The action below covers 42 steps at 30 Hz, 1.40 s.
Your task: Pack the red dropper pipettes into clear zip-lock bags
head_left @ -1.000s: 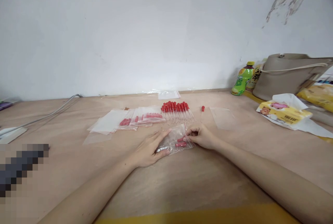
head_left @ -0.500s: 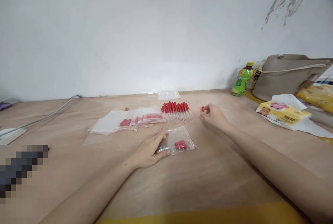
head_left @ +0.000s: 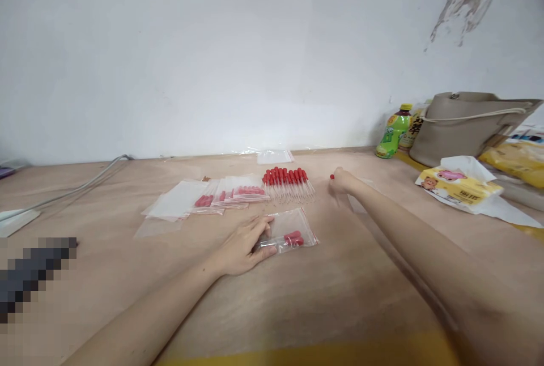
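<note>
My left hand rests on the table with thumb and fingers apart, over the left end of a clear zip bag that has red-capped droppers inside. My right hand is closed on a red-capped dropper, whose thin clear stem points down below the fingers. Between the hands and farther back, several red-capped droppers lie side by side in a row. Left of that row, filled zip bags overlap, some with red caps showing through, beside flat clear bags.
A small bag stack lies by the wall. At the right stand a green bottle and a grey bag, with a yellow tissue pack in front. A cable and a blurred dark object are at the left.
My right hand has turned and drawn its fingers together around the dropper, lifting slightly away from the table. My left hand and the bag beneath it have stayed nearly still.
</note>
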Available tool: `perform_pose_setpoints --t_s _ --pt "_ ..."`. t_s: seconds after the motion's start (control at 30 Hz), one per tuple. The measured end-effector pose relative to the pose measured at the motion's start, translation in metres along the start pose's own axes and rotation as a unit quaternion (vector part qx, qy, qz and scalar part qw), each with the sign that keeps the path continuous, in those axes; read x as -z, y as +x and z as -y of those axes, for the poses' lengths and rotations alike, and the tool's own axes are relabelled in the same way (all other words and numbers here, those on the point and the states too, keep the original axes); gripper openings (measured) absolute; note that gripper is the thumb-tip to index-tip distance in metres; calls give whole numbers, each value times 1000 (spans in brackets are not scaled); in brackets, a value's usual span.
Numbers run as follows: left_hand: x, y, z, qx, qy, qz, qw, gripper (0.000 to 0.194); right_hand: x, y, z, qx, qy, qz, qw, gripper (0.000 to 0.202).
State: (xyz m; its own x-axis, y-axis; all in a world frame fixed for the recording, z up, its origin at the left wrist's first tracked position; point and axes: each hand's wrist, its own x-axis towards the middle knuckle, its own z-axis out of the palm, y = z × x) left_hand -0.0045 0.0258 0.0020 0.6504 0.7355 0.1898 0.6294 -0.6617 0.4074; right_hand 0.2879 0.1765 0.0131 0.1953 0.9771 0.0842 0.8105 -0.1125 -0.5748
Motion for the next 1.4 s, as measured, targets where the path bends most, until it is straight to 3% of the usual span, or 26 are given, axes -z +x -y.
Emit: perform_pose_setpoints --t_s 0.1,0.17,0.3,0.4,0.5,0.67,0.83,0.93,1.07,1.13,1.3,1.4 --pt "-1 0 1 -1 10 2 1000 32 12 -20 -1 29 65 8 997 42" --pt "-1 1 1 -1 13 2 1000 41 10 -40 -2 45 159 17 986 39" --pt "0 1 0 5 12 3 1000 48 -18 -74 -2 28 430 21 902 35" --pt "0 1 0 7 13 0 1000 49 -37 -88 -1 17 499 11 867 36" --pt "-1 1 1 5 15 -1 1000 51 -43 -96 1 14 525 32 851 34" --pt "-2 1 2 1 13 -3 1000 51 -40 -107 -4 39 494 133 858 27" --pt "-2 1 1 3 14 0 1000 52 -35 -108 -13 175 334 220 900 21" --pt "-2 1 1 6 15 -2 1000 51 -32 -104 -12 265 259 202 907 18" --pt "-2 1 2 4 18 -3 1000 53 -35 -102 -6 349 239 210 881 15" --pt "-2 1 2 0 19 -5 1000 53 -42 -102 -3 361 245 213 874 15" --pt "-2 2 1 1 23 -3 1000 53 -54 -106 0 319 231 120 911 15" --pt "-2 1 2 -3 28 -3 1000 52 -49 -109 2 354 217 130 900 15"
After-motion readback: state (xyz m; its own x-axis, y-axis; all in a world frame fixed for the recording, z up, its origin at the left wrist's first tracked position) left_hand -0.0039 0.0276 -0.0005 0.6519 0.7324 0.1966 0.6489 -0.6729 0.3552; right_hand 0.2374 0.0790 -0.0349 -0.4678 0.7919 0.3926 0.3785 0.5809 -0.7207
